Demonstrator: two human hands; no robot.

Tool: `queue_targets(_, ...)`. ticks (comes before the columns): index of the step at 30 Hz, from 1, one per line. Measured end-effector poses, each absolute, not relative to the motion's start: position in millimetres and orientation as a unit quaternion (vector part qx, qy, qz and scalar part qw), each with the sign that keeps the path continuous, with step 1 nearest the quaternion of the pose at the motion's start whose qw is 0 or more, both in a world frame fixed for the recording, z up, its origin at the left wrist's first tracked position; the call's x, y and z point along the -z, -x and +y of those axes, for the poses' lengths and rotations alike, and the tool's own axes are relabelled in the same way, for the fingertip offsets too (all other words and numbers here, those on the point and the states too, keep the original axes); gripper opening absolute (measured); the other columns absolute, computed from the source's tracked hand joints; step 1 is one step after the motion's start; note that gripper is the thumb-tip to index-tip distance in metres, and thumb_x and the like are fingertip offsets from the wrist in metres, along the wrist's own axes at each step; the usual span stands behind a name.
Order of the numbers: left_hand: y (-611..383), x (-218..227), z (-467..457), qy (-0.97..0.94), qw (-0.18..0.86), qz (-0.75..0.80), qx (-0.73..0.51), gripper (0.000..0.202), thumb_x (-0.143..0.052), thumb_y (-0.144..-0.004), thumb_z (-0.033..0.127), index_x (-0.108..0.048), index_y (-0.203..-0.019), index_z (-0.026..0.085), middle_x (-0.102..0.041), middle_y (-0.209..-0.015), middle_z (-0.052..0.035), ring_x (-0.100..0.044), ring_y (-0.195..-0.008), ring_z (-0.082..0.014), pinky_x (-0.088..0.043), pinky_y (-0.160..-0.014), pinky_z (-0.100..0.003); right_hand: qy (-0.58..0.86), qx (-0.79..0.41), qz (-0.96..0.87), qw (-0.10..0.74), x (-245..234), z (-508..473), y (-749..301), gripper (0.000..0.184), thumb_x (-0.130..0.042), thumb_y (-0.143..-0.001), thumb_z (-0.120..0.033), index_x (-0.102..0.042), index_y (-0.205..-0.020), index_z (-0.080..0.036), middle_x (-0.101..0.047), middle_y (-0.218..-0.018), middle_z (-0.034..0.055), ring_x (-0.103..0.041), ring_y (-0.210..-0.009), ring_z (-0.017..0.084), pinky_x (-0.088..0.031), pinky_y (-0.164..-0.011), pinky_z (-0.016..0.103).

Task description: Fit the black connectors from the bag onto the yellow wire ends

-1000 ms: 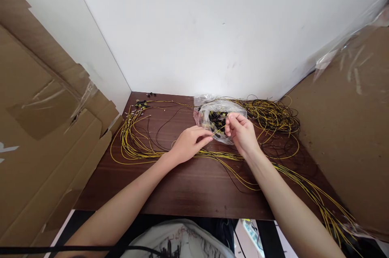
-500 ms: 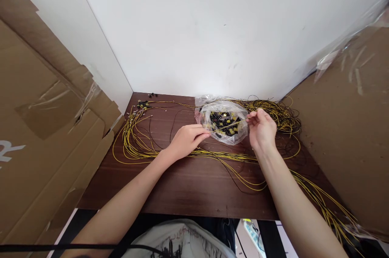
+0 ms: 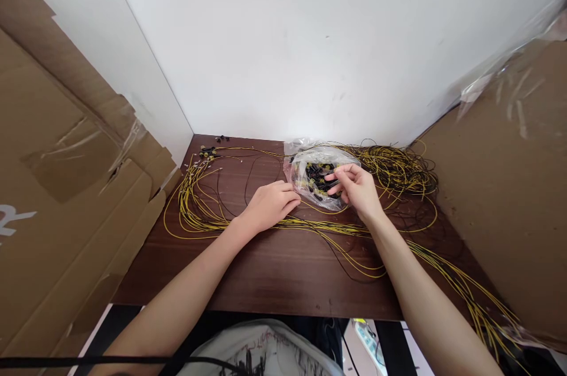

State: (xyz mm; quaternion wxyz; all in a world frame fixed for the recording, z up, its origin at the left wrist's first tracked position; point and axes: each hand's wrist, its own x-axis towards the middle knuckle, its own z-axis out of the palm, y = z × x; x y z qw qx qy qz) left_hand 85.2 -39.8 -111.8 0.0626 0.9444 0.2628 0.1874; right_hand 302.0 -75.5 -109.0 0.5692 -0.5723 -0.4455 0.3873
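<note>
My left hand (image 3: 271,205) rests on the dark wooden table (image 3: 274,272), its thumb and fingers pinched together on the end of a thin yellow wire (image 3: 305,194). My right hand (image 3: 357,188) hovers at the mouth of a clear plastic bag (image 3: 310,178) holding several small black and yellow connectors. Its fingers are curled in a pinch over those parts, and what they hold is hidden. The two hands are a short gap apart, with the bag between and behind them.
Loops of yellow and black wires (image 3: 195,213) lie at the table's left, and a tangled heap (image 3: 396,166) sits at the back right. More wires (image 3: 465,290) trail off the front right. Loose connectors (image 3: 207,152) lie back left. Cardboard sheets (image 3: 66,187) flank both sides.
My right hand had drawn the yellow wire out to the right, then came back left to the bag's mouth. My left hand has stayed pinched in place.
</note>
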Motion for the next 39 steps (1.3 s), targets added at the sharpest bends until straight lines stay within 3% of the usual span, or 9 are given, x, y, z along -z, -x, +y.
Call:
queue_targets(5, -85, 113, -39, -0.940, 0.062, 0.271, -0.197, 0.025, -0.044, -0.090, 0.027, -0.067, -0.087, 0.018, -0.063, -0.084, -0.0034, -0.053, -0.081, -0.0151, -0.041, -0.070, -0.026, 0.603, -0.337, -0.520, 0.502, 119, -74, -299, 0.031, -0.055, -0.078, -0.047, -0.050, -0.083, -0.016, -0.069, -0.085, 0.0108, -0.068, -0.061, 0.018, -0.041, -0.033, 0.017)
queue_targets(11, -86, 113, -40, -0.940, 0.063, 0.269, -0.201, 0.026, -0.044, -0.091, 0.028, -0.067, -0.089, 0.017, -0.062, -0.085, -0.0041, -0.052, -0.083, -0.0160, -0.043, -0.073, -0.027, 0.629, -0.279, -0.558, 0.464, 120, -74, -298, 0.022, -0.051, -0.083, -0.038, -0.051, -0.079, -0.016, -0.069, -0.079, 0.0098, -0.066, -0.061, 0.015, -0.051, -0.046, 0.023)
queue_targets(18, -88, 110, -42, -0.918, 0.099, 0.286, -0.257, 0.027, -0.044, -0.090, 0.027, -0.068, -0.093, 0.017, -0.063, -0.087, -0.0054, -0.051, -0.083, -0.0169, -0.044, -0.075, -0.029, 0.596, -0.277, -0.548, 0.518, 120, -73, -300, 0.024, -0.051, -0.085, -0.042, -0.050, -0.083, -0.018, -0.068, -0.080, 0.0080, -0.064, -0.062, 0.015, -0.055, -0.058, 0.029)
queue_targets(22, -91, 108, -45, -0.877, 0.186, 0.300, -0.325, 0.025, -0.045, -0.089, 0.021, -0.068, -0.097, 0.018, -0.065, -0.092, -0.0054, -0.052, -0.085, -0.0168, -0.044, -0.078, -0.030, 0.494, -0.354, -0.560, 0.563, 110, -78, -291, 0.026, -0.053, -0.084, -0.044, -0.048, -0.085, -0.019, -0.068, -0.084, 0.0065, -0.065, -0.064, 0.014, -0.056, -0.062, 0.031)
queue_targets(25, -95, 108, -48, -0.841, 0.266, 0.307, -0.358, 0.023, -0.051, -0.087, 0.025, -0.068, -0.100, 0.017, -0.067, -0.093, -0.0051, -0.054, -0.085, -0.0168, -0.043, -0.079, -0.030, 0.431, -0.391, -0.582, 0.568, 103, -84, -282, 0.023, -0.053, -0.085, -0.042, -0.047, -0.086, -0.020, -0.069, -0.086, 0.0055, -0.065, -0.067, 0.014, -0.056, -0.066, 0.031)
queue_targets(32, -100, 109, -50, -0.773, 0.389, 0.333, -0.375, 0.026, -0.056, -0.083, 0.033, -0.070, -0.094, 0.014, -0.066, -0.078, -0.0037, -0.054, -0.068, -0.0128, -0.041, -0.063, -0.024, 0.365, -0.428, -0.613, 0.554, 100, -91, -267, 0.018, -0.050, -0.088, -0.039, -0.047, -0.088, -0.021, -0.068, -0.098, 0.0070, -0.066, -0.083, 0.016, -0.054, -0.078, 0.035)
queue_targets(35, -99, 109, -48, -0.765, 0.388, 0.337, -0.389, 0.023, -0.054, -0.084, 0.029, -0.071, -0.087, 0.013, -0.064, -0.073, -0.0028, -0.052, -0.065, -0.0115, -0.039, -0.061, -0.023, 0.373, -0.442, -0.606, 0.547, 98, -92, -265, 0.022, -0.050, -0.087, -0.043, -0.046, -0.087, -0.022, -0.067, -0.099, 0.0065, -0.066, -0.085, 0.016, -0.053, -0.079, 0.035)
queue_targets(39, -97, 109, -46, -0.765, 0.332, 0.341, -0.434, 0.019, -0.058, -0.082, 0.025, -0.071, -0.092, 0.015, -0.064, -0.079, -0.0039, -0.054, -0.067, -0.0116, -0.042, -0.060, -0.023, 0.417, -0.431, -0.585, 0.546, 99, -91, -265, 0.027, -0.052, -0.084, -0.048, -0.051, -0.086, -0.021, -0.066, -0.099, 0.0070, -0.065, -0.081, 0.016, -0.054, -0.068, 0.031)
